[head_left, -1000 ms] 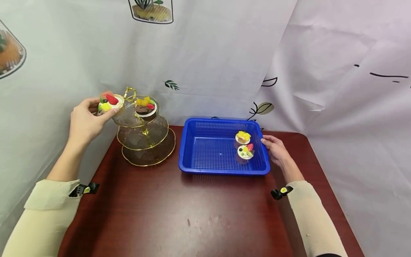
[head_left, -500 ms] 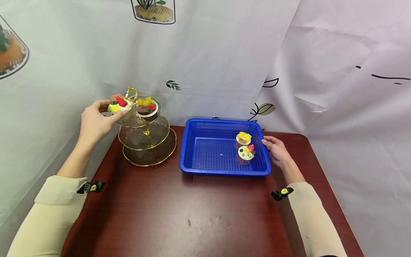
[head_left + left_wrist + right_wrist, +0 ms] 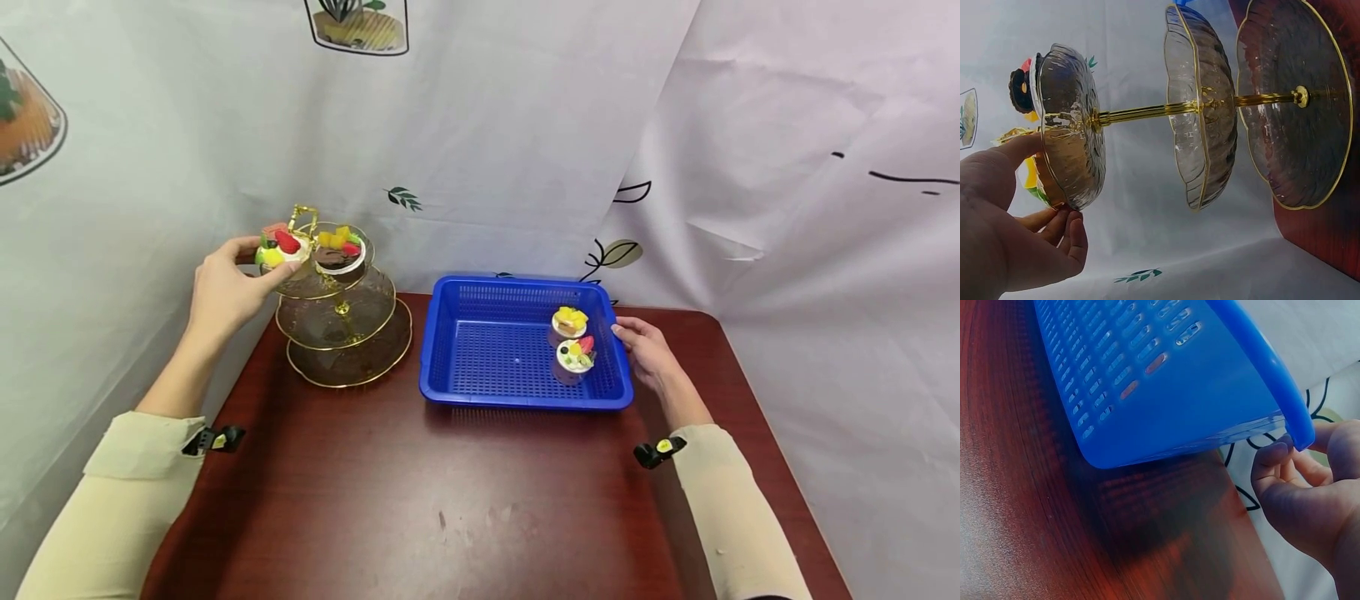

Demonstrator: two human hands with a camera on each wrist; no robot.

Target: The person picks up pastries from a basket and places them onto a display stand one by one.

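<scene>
My left hand (image 3: 227,290) holds a small cream cake cup (image 3: 285,247) topped with a strawberry and other fruit, thumb on one side and fingers on the other. It is at the near left of the top tier of a gold-rimmed glass cake stand (image 3: 336,321); in the left wrist view the cup's base (image 3: 1049,181) is within that tier's rim. Beside it on the same tier sits a chocolate cake cup (image 3: 342,255) with yellow fruit. My right hand (image 3: 654,357) pinches the right rim of a blue plastic basket (image 3: 525,403); the right wrist view shows thumb and fingers at its edge (image 3: 1299,422).
Two more fruit-topped cake cups, one yellow-topped (image 3: 567,325) and one with a strawberry (image 3: 573,360), stand at the basket's right end. The stand's lower tiers hold nothing. A dark red table (image 3: 420,500) lies beneath, with a printed cloth (image 3: 510,142) behind.
My left hand has carried the strawberry-topped cake cup rightward onto the top tier, beside the chocolate one. My right hand stays at the basket's rim.
</scene>
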